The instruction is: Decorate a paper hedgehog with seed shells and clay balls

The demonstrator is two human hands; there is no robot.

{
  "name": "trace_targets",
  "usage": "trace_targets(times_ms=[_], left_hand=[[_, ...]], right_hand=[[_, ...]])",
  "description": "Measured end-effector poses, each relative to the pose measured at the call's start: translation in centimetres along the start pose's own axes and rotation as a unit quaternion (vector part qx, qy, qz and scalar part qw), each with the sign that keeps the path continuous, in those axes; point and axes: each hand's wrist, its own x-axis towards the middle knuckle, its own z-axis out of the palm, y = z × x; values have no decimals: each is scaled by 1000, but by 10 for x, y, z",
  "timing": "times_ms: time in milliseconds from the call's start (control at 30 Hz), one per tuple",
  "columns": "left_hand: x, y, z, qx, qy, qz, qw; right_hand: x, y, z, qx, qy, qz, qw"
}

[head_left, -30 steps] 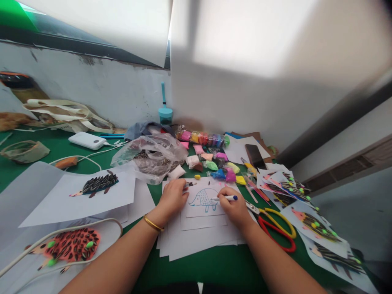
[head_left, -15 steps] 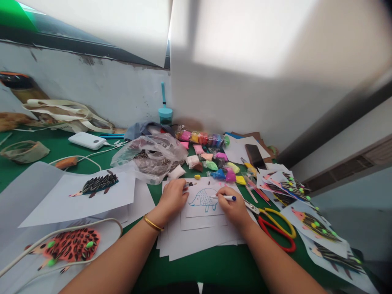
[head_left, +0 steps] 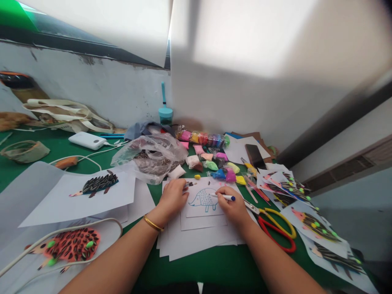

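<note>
My right hand (head_left: pixel 232 206) grips a white marker (head_left: pixel 226 197) with a dark blue end, its tip on the paper. Beneath it lies a small white sheet (head_left: pixel 196 211) with a hedgehog outline (head_left: pixel 204 199) in blue, its body filled with short marks. My left hand (head_left: pixel 174 199) rests at the sheet's left edge, fingers curled together; a small greyish thing shows at the fingertips, too unclear to name. More white paper (head_left: pixel 179 249) is stacked below. Just beyond the sheet are a few dark seeds and a yellow clay bit (head_left: pixel 197 177).
Scissors (head_left: pixel 277 228) with red and yellow handles lie right of my right hand. Clay packets (head_left: pixel 218 174) and a plastic bag of seeds (head_left: pixel 150 157) stand beyond. Seed-covered hedgehog pictures (head_left: pixel 99 183) flank both sides. A white cable (head_left: pixel 61 231) crosses the left; a phone (head_left: pixel 255 156) lies back right.
The marker tip has shifted slightly left on the hedgehog's body, my right hand moving a little with it. My left hand stays in place.
</note>
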Motion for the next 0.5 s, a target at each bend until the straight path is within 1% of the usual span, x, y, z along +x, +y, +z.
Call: trace_targets(times_ms=[100, 233, 367, 500], left_hand=[[0, 1, -1, -2, -5, -2, 1000], [0, 1, -1, 0, -4, -4, 1000], [1, 0, 0, 3, -7, 1, 1000], [0, 0, 0, 4, 0, 4, 1000]], right_hand=[[0, 0, 1, 3, 12, -2, 1000], [0, 0, 3, 0, -6, -1, 1000], [1, 1, 2, -12, -10, 3, 1000], [0, 1, 1, 1, 10, -7, 1000]])
